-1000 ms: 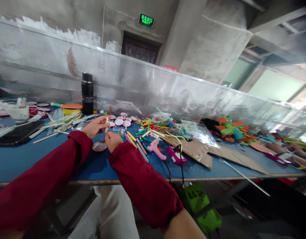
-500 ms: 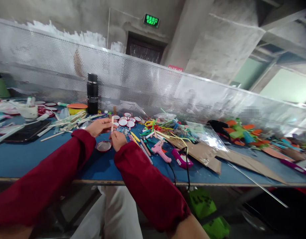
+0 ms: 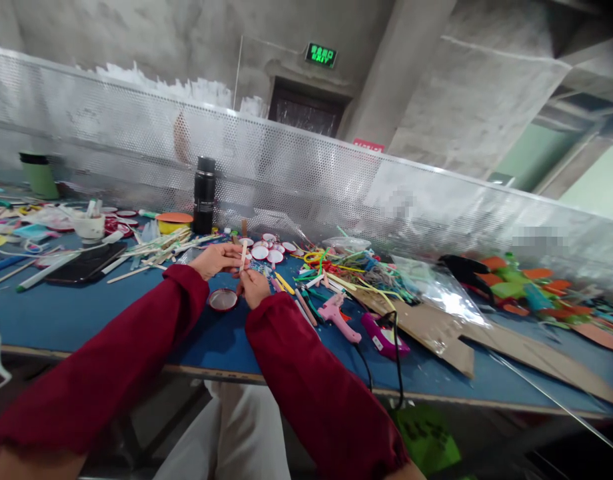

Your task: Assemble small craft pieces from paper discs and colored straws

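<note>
A pale wooden craft stick [image 3: 243, 255] stands nearly upright between my two hands, above the blue table. My left hand [image 3: 217, 259] pinches it from the left, near its middle. Its lower end is in the closed fingers of my right hand [image 3: 254, 287]. Just below them, a round red-rimmed lid [image 3: 223, 300] lies on the table. Behind the hands are several white discs with red rims [image 3: 260, 253]. To the right of my right hand lie a yellow pen [image 3: 285, 285] and a pink glue gun [image 3: 338, 318].
A black bottle [image 3: 204, 197] stands behind my left hand, with loose wooden sticks [image 3: 159, 252] and a dark phone [image 3: 86, 263] farther left. Pipe cleaners [image 3: 331, 263], a purple box [image 3: 385, 337] with a black cable, and cardboard [image 3: 426, 330] lie to the right. A perforated metal screen [image 3: 306, 180] borders the back.
The camera view has turned slightly left, so everything sits farther right and a little lower. Both hands keep hold of the craft stick, which now leans slightly.
</note>
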The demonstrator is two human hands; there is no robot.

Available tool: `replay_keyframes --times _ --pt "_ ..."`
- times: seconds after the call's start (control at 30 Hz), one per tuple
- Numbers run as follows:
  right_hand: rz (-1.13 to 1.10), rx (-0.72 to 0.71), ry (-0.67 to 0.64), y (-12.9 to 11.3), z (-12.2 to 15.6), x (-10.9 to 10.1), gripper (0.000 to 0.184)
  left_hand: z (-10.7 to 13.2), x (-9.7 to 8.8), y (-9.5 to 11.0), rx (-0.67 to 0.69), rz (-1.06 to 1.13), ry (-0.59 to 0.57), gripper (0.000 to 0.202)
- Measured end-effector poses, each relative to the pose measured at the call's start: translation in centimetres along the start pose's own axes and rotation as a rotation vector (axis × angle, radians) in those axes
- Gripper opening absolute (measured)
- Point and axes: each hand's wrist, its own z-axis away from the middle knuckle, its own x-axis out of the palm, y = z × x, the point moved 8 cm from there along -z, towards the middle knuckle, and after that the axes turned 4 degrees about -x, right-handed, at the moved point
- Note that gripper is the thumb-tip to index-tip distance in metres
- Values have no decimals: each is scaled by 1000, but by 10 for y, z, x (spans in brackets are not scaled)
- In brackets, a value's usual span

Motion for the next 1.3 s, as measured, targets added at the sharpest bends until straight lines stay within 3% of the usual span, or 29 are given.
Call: replay_keyframes --times 0.27,0.37,0.43,0.57,0.67,0.73,0.83,1.0,1.1,1.2,1.3 --pt "91 25 -38 -5 5 4 30 5 1 4 -21 -81 39 35" --pt "134 -28 -7 -14 7 -5 32 6 -3 6 -14 -60 99 31" --pt "168 -93 97 -24 9 -26 36 6 -10 7 -12 -49 190 30" --pt "199 -163 438 -38 20 -92 40 7 -22 3 -63 -54 320 26" --pt "226 -94 636 -34 34 -140 43 6 -20 0 -94 -84 314 19" --pt "286 -85 684 -34 43 -163 42 6 -14 0 -97 -110 266 17" --pt "383 -101 646 -33 52 -182 37 7 -2 1 -88 -138 163 23" --pt "509 -47 581 -30 72 -193 31 8 6 1 -76 -149 45 55" --pt "621 5 506 -31 85 -190 26 9 9 1 -49 -164 -9 76" --pt "744 74 349 -26 91 -180 20 11 12 3 -30 -176 -34 92" --pt "864 133 227 -22 92 -171 19 11 15 3 -39 -196 -42 84"
